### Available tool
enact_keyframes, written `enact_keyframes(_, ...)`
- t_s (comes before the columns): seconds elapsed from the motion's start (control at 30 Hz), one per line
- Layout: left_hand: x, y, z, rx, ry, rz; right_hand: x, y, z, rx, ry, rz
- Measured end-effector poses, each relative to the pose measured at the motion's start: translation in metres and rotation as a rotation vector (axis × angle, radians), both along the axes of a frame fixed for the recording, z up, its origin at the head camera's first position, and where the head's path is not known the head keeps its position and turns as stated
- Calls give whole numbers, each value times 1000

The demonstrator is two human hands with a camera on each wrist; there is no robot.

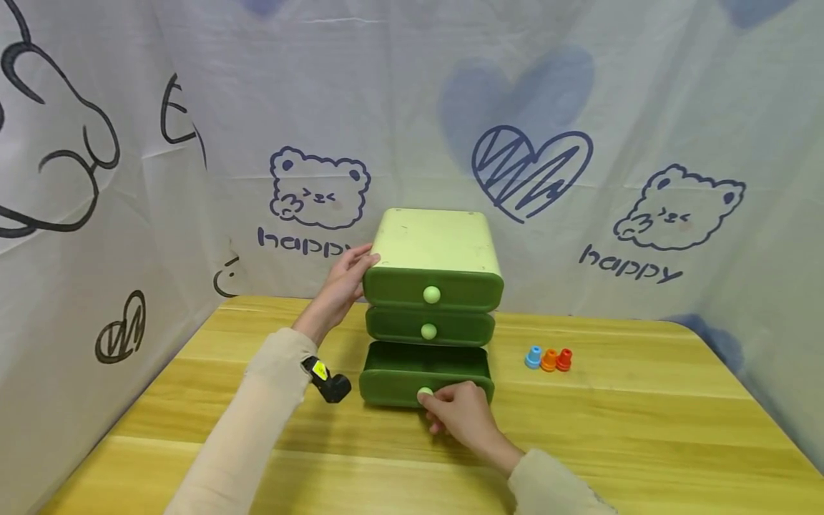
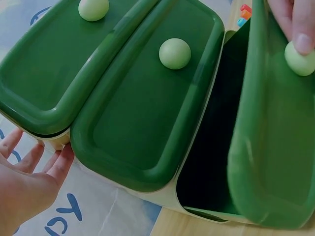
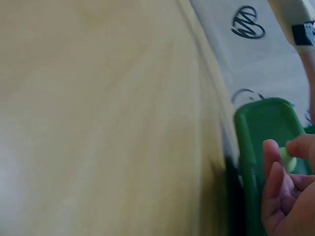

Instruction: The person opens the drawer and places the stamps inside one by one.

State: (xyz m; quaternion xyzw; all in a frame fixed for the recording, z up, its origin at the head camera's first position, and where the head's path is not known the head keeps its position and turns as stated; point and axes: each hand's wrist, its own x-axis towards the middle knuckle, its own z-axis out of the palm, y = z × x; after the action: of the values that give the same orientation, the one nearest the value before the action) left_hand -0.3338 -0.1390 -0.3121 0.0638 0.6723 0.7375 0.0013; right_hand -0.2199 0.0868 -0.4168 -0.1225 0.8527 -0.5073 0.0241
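Observation:
A small cabinet (image 1: 438,239) with a pale green top and three dark green drawers stands on the table. Its bottom drawer (image 1: 393,390) is pulled partway out, and the part of its inside that shows is dark. My right hand (image 1: 466,415) pinches that drawer's round pale green knob (image 3: 287,160) between thumb and fingers. Against the cabinet's upper left side rests my left hand (image 1: 341,282), its fingers (image 2: 61,164) extended along the wall. The top drawer (image 1: 393,287) and middle drawer (image 1: 393,325) are closed.
To the right of the cabinet, a blue peg-like piece (image 1: 533,357), an orange one (image 1: 548,360) and a red one (image 1: 563,360) stand in a row on the wooden table (image 1: 644,415). A printed cloth (image 1: 412,107) hangs behind and along the sides.

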Motion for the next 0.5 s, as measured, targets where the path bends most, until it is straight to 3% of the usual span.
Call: enact_keyframes(0.5, 0, 1, 0, 5, -11, 4, 28, 5, 2, -71, -157, 0)
